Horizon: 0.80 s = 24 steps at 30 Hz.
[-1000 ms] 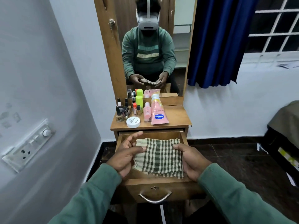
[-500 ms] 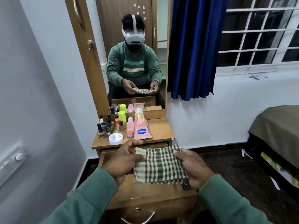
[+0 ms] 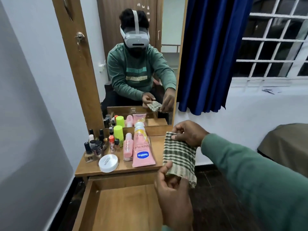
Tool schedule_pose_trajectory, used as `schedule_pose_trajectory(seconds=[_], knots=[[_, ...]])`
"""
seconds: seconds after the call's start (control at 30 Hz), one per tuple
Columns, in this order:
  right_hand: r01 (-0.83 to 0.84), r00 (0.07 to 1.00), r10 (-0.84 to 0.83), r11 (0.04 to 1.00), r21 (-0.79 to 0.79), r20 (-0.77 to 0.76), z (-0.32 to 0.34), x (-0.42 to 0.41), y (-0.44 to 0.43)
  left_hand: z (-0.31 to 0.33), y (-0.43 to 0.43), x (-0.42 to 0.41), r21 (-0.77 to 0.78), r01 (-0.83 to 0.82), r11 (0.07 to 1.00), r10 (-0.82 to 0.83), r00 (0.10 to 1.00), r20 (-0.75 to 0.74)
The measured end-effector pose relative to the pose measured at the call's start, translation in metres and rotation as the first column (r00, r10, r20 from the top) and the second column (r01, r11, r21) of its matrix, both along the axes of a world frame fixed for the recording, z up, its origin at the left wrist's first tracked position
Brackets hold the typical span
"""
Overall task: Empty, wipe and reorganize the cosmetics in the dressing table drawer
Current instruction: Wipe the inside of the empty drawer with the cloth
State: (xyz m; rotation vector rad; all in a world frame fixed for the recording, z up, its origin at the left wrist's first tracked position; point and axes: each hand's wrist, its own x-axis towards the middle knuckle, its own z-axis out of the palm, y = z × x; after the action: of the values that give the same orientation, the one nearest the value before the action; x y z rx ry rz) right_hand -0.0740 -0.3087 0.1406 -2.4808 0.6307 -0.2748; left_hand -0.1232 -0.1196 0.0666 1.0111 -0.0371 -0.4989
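A folded green-and-cream checked cloth (image 3: 180, 155) hangs in the air to the right of the dressing table top (image 3: 160, 144). My right hand (image 3: 188, 133) pinches its upper edge. My left hand (image 3: 171, 194) grips its lower edge with thumb and curled fingers. The wooden drawer (image 3: 123, 207) stands pulled out below, its inside bare. On the table top stand a pink Vaseline tube (image 3: 142, 151), a small pink bottle (image 3: 128, 148), a lime-green-capped bottle (image 3: 118, 135), a white round jar (image 3: 108, 163) and several small nail polish bottles (image 3: 95, 145).
A tall mirror (image 3: 133, 64) rises behind the table and reflects a person in a green sweatshirt. A blue curtain (image 3: 213, 54) and barred window (image 3: 273, 47) are at the right. An olive-covered bed corner (image 3: 286, 147) sits at far right. A grey wall (image 3: 33, 114) borders the left.
Both hands have lifted the cloth out of the drawer and carried it to the right of the table, turning it upright. The camera view has swung up and right.
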Motion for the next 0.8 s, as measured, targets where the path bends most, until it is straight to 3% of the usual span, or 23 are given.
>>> schedule_pose_trajectory(seconds=[0.17, 0.43, 0.53, 0.6, 0.7, 0.8], knots=[[-0.022, 1.000, 0.020, 0.995, -0.094, -0.024, -0.018, 0.047, -0.017, -0.013, -0.030, 0.022, 0.020, 0.012, 1.000, -0.011, 0.999, -0.032], [0.045, 0.995, 0.002, 0.891, -0.451, 0.104, -0.065, 0.065, -0.001, -0.047, -0.047, 0.035, -0.012, -0.059, 0.998, 0.057, 0.992, -0.113], [0.099, 0.983, -0.021, 0.897, -0.430, 0.183, -0.071, 0.049, 0.012, -0.049, -0.049, 0.031, -0.107, -0.112, 0.988, 0.085, 0.970, -0.230], [0.060, 0.998, -0.040, 0.913, -0.403, 0.057, -0.077, 0.039, 0.024, -0.048, -0.045, 0.028, -0.128, -0.109, 0.986, 0.070, 0.958, -0.277], [-0.035, 0.971, -0.038, 0.954, -0.299, -0.235, -0.090, 0.033, 0.038, -0.055, -0.036, 0.022, 0.022, -0.088, 0.996, 0.090, 0.977, -0.195], [-0.046, 0.956, -0.048, 0.950, -0.308, -0.290, -0.099, 0.035, 0.039, -0.058, -0.029, 0.020, 0.176, -0.058, 0.983, 0.072, 0.995, -0.074]])
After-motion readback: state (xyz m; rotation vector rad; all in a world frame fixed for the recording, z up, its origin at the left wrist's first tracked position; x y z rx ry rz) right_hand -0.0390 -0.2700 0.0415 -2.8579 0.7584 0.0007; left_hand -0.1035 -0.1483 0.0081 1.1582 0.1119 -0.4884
